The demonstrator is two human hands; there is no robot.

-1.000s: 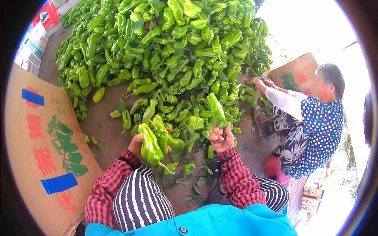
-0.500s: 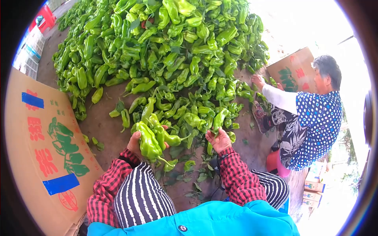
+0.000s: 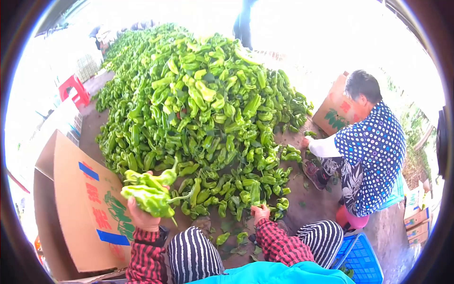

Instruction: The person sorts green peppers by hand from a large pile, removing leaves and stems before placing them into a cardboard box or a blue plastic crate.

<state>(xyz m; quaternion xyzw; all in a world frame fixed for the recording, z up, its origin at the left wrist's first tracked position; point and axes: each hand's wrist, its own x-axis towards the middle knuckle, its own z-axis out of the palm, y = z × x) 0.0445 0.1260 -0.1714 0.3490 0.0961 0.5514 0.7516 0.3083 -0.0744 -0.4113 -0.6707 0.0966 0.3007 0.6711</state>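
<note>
My left hand (image 3: 144,215) is raised near the cardboard box and closed around several green peppers (image 3: 150,195), whose stems point to the right. Lower and to the right, my right hand (image 3: 259,213) is at the front edge of the big pepper pile (image 3: 189,118), its fingers bent round the lower end of a green pepper (image 3: 255,193). Loose leaves and a few single peppers (image 3: 222,238) lie on the ground between my knees.
An open cardboard box (image 3: 71,199) stands at the left, with a red stool (image 3: 74,90) behind. A co-worker (image 3: 373,151) sits at the right, reaching toward the pile beside another box (image 3: 331,111). A blue crate (image 3: 362,260) is at the lower right.
The view has tilted up, showing more of the pile and the blue crate. My left hand has moved left toward the box with its peppers. My right hand remains at the pile's edge.
</note>
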